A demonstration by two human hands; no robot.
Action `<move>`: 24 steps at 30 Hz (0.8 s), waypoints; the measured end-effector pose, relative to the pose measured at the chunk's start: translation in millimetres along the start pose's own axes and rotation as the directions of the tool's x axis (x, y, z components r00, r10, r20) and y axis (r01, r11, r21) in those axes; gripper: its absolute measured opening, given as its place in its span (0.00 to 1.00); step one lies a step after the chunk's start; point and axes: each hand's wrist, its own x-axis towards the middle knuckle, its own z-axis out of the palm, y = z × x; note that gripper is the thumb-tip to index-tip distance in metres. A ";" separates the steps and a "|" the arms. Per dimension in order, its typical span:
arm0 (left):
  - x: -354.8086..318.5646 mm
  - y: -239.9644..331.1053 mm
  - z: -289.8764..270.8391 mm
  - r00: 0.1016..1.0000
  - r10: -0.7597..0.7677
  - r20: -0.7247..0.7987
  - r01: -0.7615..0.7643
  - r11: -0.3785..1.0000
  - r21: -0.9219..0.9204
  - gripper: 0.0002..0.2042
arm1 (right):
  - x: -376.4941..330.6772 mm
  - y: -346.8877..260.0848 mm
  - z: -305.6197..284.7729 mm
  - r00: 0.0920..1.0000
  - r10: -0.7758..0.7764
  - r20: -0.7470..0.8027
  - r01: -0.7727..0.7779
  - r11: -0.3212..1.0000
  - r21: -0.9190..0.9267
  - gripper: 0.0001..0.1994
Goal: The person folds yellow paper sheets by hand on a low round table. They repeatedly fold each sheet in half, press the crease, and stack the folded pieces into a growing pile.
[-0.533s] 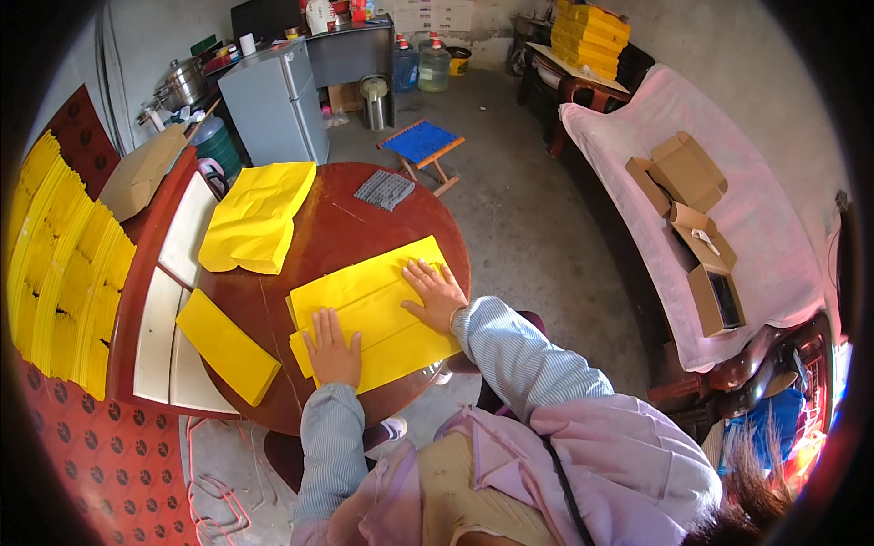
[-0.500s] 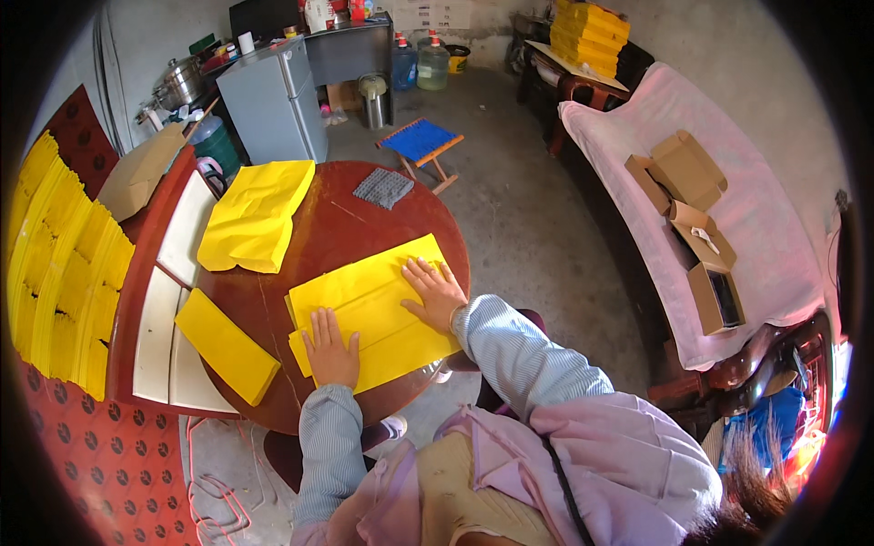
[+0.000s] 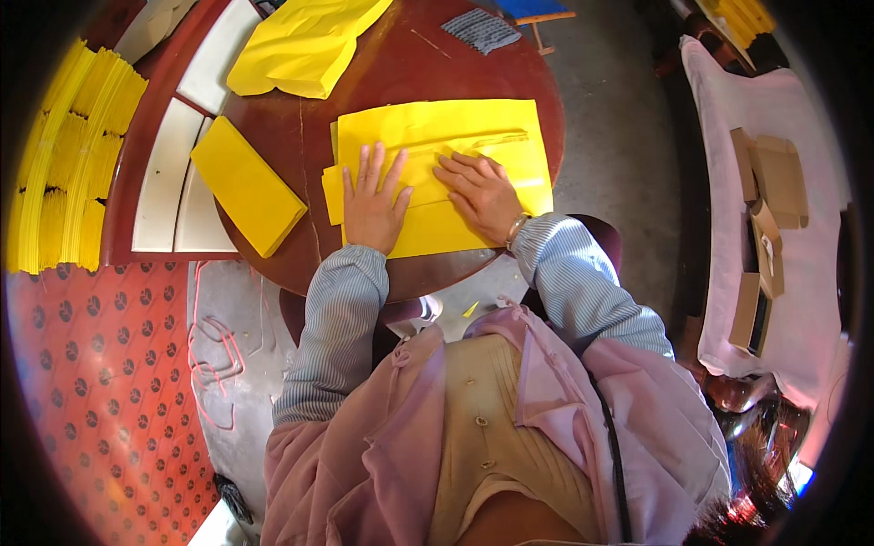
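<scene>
A large yellow paper sheet [image 3: 464, 136] lies folded on the round dark wooden table [image 3: 382, 82]. My left hand [image 3: 371, 202] rests flat on its left part with fingers spread. My right hand [image 3: 482, 193] presses flat on the sheet beside it, fingers pointing left over a fold. Neither hand grips anything. A narrow folded strip runs along the sheet's upper part.
A thick stack of folded yellow paper [image 3: 246, 187] lies at the table's left edge. Crumpled yellow sheets [image 3: 300, 45] lie at the back, with a grey cloth [image 3: 482, 29] nearby. Yellow bundles [image 3: 64, 164] stand left. Cardboard boxes [image 3: 774, 182] sit on a pink-covered surface right.
The view has swung down and closer to the table. Both hands have stayed flat on the yellow sheet, now nearer together.
</scene>
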 end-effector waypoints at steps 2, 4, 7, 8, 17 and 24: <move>0.6 -2.1 -5.3 0.996 0.080 -0.035 -0.082 0.995 -0.062 0.26 | -1.3 2.5 -1.2 0.990 -0.040 -0.139 0.044 0.999 0.022 0.21; 0.6 -2.2 -7.5 0.992 0.126 -0.020 -0.127 0.988 -0.091 0.23 | -4.7 8.1 -5.0 0.986 -0.007 -0.169 0.016 0.999 0.052 0.19; -2.9 6.7 -5.2 0.994 0.070 -0.089 -0.091 0.959 -0.267 0.20 | -6.8 15.6 -9.1 0.978 0.025 -0.205 -0.015 0.999 0.052 0.17; -4.9 12.2 -3.6 0.994 0.016 -0.110 -0.054 0.935 -0.351 0.20 | -6.3 16.3 -9.3 0.977 0.045 -0.206 -0.033 0.998 0.057 0.17; -12.4 20.2 -5.1 0.929 -0.144 -0.342 0.020 0.940 -0.341 0.08 | -12.1 18.1 -15.0 0.963 0.060 -0.261 -0.042 0.996 0.075 0.08; -18.2 20.6 -4.2 0.929 -0.179 -0.324 0.091 0.959 -0.269 0.08 | -14.2 16.7 -27.1 0.943 0.048 -0.329 -0.040 0.999 0.031 0.06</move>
